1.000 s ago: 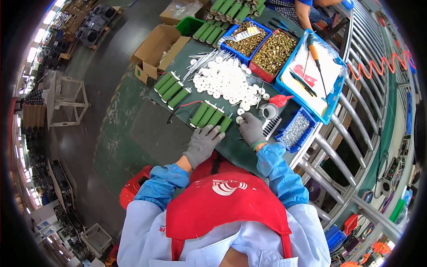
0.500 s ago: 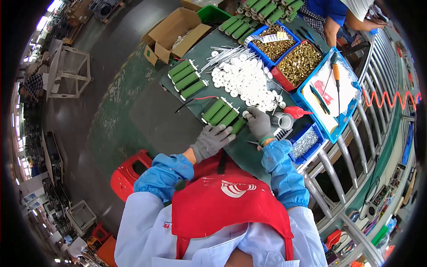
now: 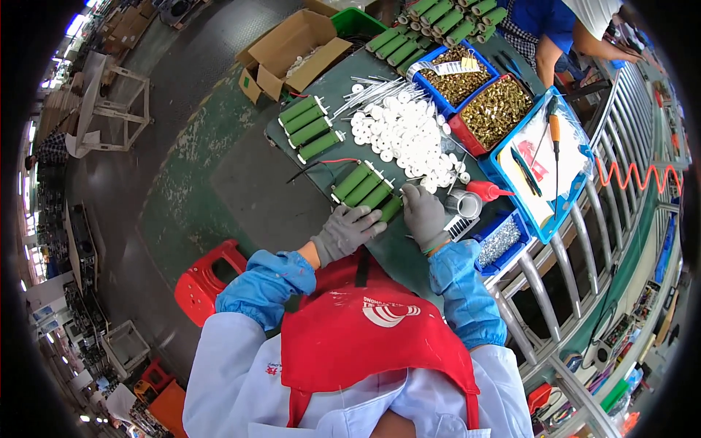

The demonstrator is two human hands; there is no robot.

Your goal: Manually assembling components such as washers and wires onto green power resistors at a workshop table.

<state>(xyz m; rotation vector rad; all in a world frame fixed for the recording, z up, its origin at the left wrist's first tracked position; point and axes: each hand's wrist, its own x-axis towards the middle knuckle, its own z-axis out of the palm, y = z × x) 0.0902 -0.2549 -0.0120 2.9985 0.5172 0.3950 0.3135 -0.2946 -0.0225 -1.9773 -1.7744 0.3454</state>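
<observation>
Head view: both gloved hands, left hand [image 3: 345, 232] and right hand [image 3: 423, 213], rest unclenched beside green cylinders [image 3: 367, 189].

Dark green workbench [image 3: 409, 252], green cylinders [image 3: 365, 186], white discs [image 3: 405, 131], blue bins [image 3: 456, 77]

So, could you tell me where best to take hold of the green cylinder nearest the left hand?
Probably grip the green cylinder across its round middle, coming from above at its near end. It lies flat on the table, packed against its neighbours, so its sides are shut in; the near end by the left hand is free. The thin pin at the far end looks too slight to hold.
</observation>
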